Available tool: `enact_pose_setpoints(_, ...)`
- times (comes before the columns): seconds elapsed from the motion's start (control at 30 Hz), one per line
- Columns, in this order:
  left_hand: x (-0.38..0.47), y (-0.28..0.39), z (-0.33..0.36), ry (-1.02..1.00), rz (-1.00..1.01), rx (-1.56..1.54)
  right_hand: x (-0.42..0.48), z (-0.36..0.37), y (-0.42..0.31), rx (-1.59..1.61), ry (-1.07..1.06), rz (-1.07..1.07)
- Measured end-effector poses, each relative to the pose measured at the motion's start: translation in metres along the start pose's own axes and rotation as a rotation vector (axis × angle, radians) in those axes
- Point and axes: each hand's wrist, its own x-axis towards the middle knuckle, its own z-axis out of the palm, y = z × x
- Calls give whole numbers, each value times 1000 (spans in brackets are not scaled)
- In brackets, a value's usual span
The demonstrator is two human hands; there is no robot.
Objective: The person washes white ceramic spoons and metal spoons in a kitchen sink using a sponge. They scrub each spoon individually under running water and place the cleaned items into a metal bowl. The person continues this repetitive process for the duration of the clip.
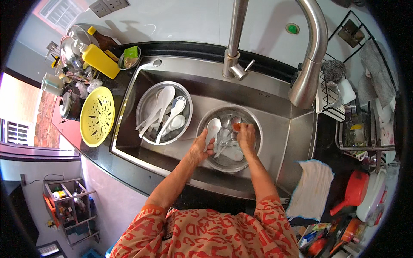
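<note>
My left hand (201, 148) holds a white rice paddle or serving spoon (213, 127) over the left side of a round metal basin (260, 142). My right hand (246, 135) is closed on a small orange-brown item (237, 126), perhaps a scrubbing pad, above the same basin. Spoons (230, 137) and other utensils lie in water there. Left of it, a second metal basin (190, 124) holds white ladles (167, 96), a patterned spoon (179, 104) and smaller white spoons (177, 122). Both basins stand in a stainless-steel sink (274, 119).
A steel faucet (235, 35) with a pull-down spray head (303, 84) hangs over the sink. On the left counter stand a yellow colander (96, 117) and a yellow pump bottle (101, 61). A cloth (311, 190), a red dipper (355, 190) and a wire rack (329, 96) are at the right.
</note>
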Motion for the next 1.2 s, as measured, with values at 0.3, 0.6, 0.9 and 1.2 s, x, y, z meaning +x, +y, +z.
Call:
enact_pose_setpoints(0.3, 22, -4, -11, -76, 48, -39, 3, -46, -35, 964, -263, 138)
enact_pose_setpoints(0.6, -13, -14, 46, -343, 289, -176, -10, -51, -103, 743, 57, -27)
enact_pose_setpoints(0.9, -3, -12, 15, -489, 107, -144, -56, -77, -104, 777, -99, -45)
enact_pose_setpoints(1.2, 8, -16, 13, -813, 305, -165, -40, -68, -113, 800, 97, 6)
